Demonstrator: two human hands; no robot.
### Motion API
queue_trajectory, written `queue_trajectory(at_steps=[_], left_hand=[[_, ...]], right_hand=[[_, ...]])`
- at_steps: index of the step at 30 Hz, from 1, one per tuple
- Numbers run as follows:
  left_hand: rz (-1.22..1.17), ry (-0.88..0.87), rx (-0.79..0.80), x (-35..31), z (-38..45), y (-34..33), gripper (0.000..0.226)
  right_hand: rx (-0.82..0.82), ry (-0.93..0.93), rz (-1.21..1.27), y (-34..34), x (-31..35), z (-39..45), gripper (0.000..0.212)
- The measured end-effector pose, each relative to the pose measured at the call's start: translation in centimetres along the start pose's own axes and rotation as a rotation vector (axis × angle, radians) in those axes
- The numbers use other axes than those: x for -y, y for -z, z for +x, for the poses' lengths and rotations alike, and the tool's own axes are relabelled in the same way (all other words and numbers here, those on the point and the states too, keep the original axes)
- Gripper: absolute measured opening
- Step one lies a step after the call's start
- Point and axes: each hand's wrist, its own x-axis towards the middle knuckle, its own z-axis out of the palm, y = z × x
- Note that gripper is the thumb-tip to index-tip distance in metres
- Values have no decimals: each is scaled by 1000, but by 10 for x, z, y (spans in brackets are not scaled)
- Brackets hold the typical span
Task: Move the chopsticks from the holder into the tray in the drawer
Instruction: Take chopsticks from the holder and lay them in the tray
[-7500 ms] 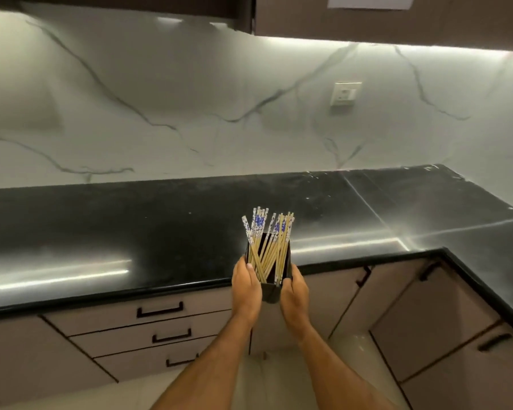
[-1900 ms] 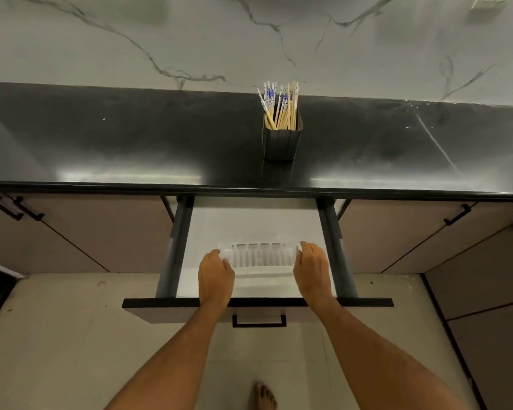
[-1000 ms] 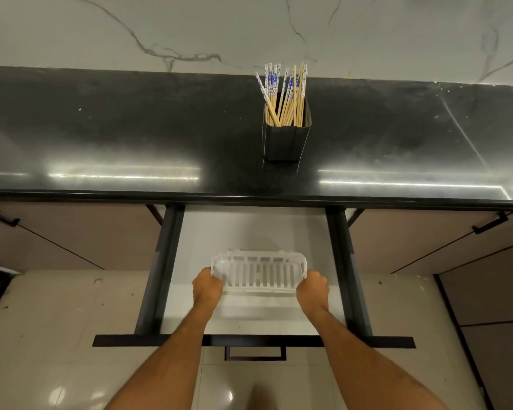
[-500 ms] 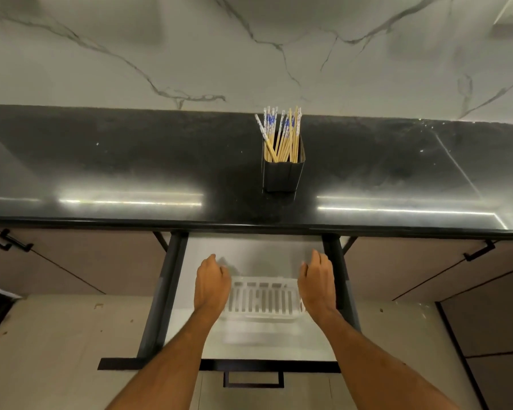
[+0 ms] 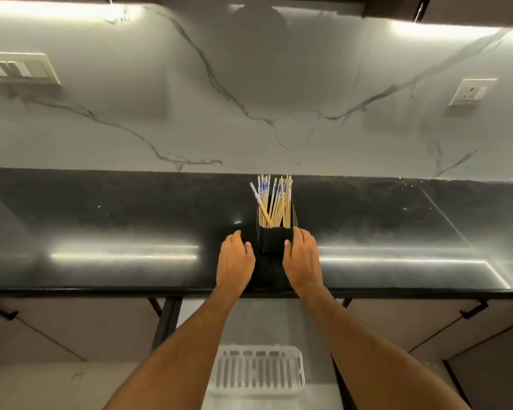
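Bamboo chopsticks (image 5: 274, 204), some with blue-and-white patterned tops, stand bunched in a square black holder (image 5: 275, 242) on the glossy black stone countertop (image 5: 107, 232). Right hand (image 5: 302, 260) touches the holder's right side, fingers loosely curved; left hand (image 5: 234, 261) sits just beside its left, fingers apart, empty. Below, a white slotted plastic tray (image 5: 259, 371) lies in the open drawer (image 5: 314, 321); veined white marble backsplash (image 5: 249, 99) behind.

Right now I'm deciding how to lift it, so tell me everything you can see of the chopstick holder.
The chopstick holder is a dark, square-sided, glossy container standing upright on the black countertop. Chopsticks fan from its open top. The right hand touches its right side; the left hand is close beside it, apparently not touching.
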Motion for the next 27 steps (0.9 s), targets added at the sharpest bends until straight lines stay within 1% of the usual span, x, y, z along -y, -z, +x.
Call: queue_trajectory(at_steps=[2,6,10,12,13,15,16,19,22,24,27], left_hand=[[-24,1,24,-9,24,-4,49],[-68,34,58,-19,72,-14,49],[-96,65,105,-26,115,-27,41],[-105,70,119,-27,134,-34,40],[-106,70,128,-27,142,-37,38],[-131,63,137,-25,157,-45,22],[-142,55,138,-24,162,-49,16],[-175,22,139,-23,172,-55,31],[-198,-18,127,-23,174,-55,37],[-188,-60,121,-20,174,-54,34],[-170,-125,118,-16,175,-53,23]], right_hand=[[1,5,21,-8,6,24,20],[52,-30,47,-38,14,72,15],[100,-73,104,-71,19,111,14],[121,-81,93,-85,17,126,12],[135,-93,80,-91,16,132,11],[154,-119,54,-101,14,142,8],[149,-122,44,-104,13,146,6],[129,-140,13,-111,12,153,6],[149,-164,-18,-117,12,155,9],[152,-179,-14,-118,12,157,9],[146,-181,-30,-120,14,158,8]])
